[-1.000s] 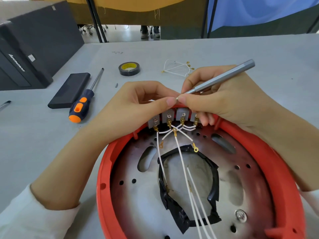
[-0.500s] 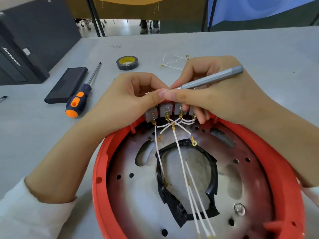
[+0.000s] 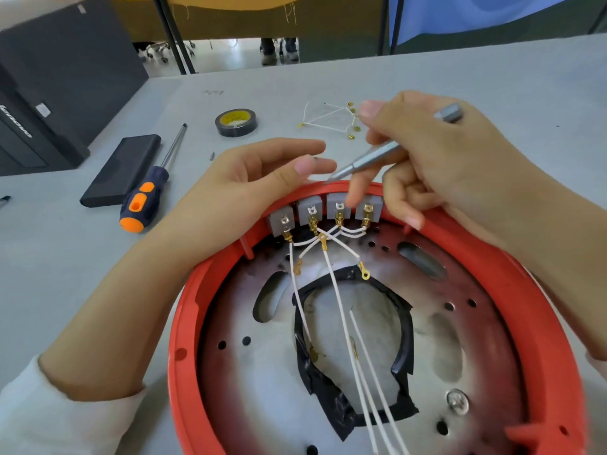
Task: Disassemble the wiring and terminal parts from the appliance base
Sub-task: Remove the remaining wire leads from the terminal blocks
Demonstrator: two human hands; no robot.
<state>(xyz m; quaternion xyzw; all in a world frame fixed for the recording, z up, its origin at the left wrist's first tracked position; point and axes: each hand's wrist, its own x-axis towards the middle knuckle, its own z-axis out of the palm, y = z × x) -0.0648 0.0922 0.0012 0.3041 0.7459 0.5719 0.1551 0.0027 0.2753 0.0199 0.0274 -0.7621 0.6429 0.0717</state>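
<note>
Head view: your right hand (image 3: 437, 165) grips the grey tool (image 3: 371, 159), tip seemingly above the terminal blocks (image 3: 328, 210) on the red base (image 3: 190, 310) on the bench; left hand (image 3: 256, 185) relaxed open. Next, pry a connector free.

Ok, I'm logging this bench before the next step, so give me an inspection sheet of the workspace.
Surface: grey table, lightly marked.
Job's things: red base with metal plate; four grey terminal blocks at the far rim.
Clutter: orange-handled screwdriver, tape roll, black slab, loose wire bundle.
Grippers: left hand open, holding nothing; right hand grips a grey tool.
Cables: white wires run from the blocks across the plate.
Surroundings: black computer case, cloth-draped frames.
</note>
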